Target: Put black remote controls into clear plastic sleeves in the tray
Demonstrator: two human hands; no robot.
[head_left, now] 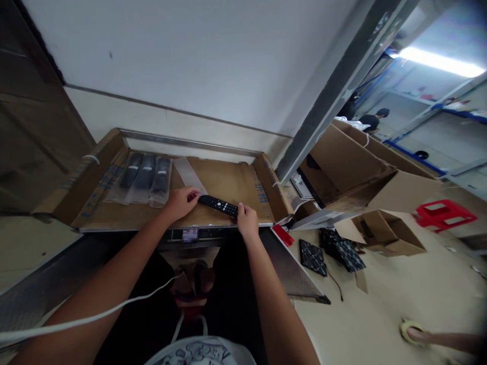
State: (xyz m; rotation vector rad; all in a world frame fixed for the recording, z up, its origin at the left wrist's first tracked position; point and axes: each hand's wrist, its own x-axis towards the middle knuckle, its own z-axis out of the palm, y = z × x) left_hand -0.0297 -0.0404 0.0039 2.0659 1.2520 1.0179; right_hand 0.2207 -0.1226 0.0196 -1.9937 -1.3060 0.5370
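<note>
A black remote control (218,204) lies slantwise between my hands, its button side up. My right hand (247,220) is closed round its right end. At the other end, my left hand (182,203) pinches the near end of a clear plastic sleeve (189,175), and the remote's left tip meets the sleeve's mouth there. Whether the tip is inside cannot be made out. Farther left, several dark remotes in clear sleeves (141,177) lie side by side on the cardboard-lined work surface (228,175).
Raised cardboard flaps (272,185) edge the surface, with a white wall panel (182,61) behind. To the right stand a large open carton (350,162) and a smaller box (391,230). Another person's hand (416,334) holds a tape roll (406,324) at lower right. A white cable (125,302) crosses my left arm.
</note>
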